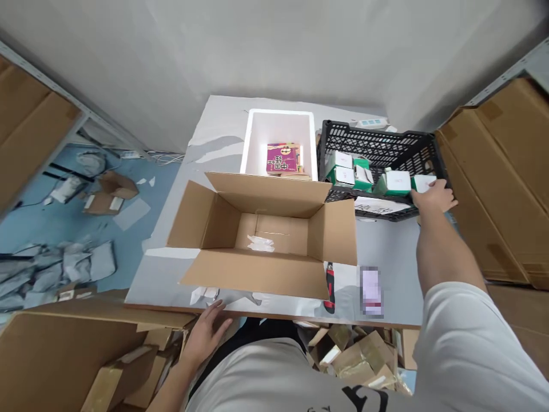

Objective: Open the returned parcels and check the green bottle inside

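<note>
My right hand reaches into the black plastic crate at its front right corner. Its fingers are closed on a small green-and-white box, which still sits inside the crate. More boxes of that kind stand to its left, among them a nearer white-topped box. My left hand is at the table's front edge with its fingers apart and nothing in them. Between my hands stands an open cardboard box, flaps spread, with a crumpled whitish piece on its bottom.
Behind the carton, a white foam box holds books. A red-and-black utility knife and a blurred-out pale item lie on the table. Large cartons stand at right; a big open carton is at lower left.
</note>
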Tool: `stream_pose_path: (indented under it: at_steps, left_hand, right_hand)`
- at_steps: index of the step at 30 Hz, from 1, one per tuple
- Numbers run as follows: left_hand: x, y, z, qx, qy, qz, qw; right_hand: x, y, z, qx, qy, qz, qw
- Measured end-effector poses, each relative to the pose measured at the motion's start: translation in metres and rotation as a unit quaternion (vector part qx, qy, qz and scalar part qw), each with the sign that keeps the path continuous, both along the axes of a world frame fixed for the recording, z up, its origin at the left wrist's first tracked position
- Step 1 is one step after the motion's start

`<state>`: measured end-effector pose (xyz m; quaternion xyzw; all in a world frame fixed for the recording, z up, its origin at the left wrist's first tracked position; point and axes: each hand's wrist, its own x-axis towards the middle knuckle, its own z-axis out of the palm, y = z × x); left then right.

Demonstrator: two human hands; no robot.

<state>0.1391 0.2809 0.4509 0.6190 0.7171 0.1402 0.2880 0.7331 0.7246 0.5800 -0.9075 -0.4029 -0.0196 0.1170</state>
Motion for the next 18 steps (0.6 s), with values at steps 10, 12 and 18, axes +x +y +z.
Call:
stream_pose_path:
  at_steps: [10,12,18]
  left_hand:
    - [0.000,0.009,0.016,-0.022,0.010,0.031,0.999]
    - [0.000,0.010,0.015,-0.028,0.011,0.025,0.999]
    - [-0.007,0.014,0.005,-0.020,-0.002,0.005,1.000]
  right_hand:
    - [0.019,0.017,-0.019,-0.007,0.000,0.051,0.999]
    - [0.020,0.012,-0.017,-0.026,-0.010,0.062,0.998]
    - [0.006,-0.006,-0.008,-0.102,-0.015,0.071,0.992]
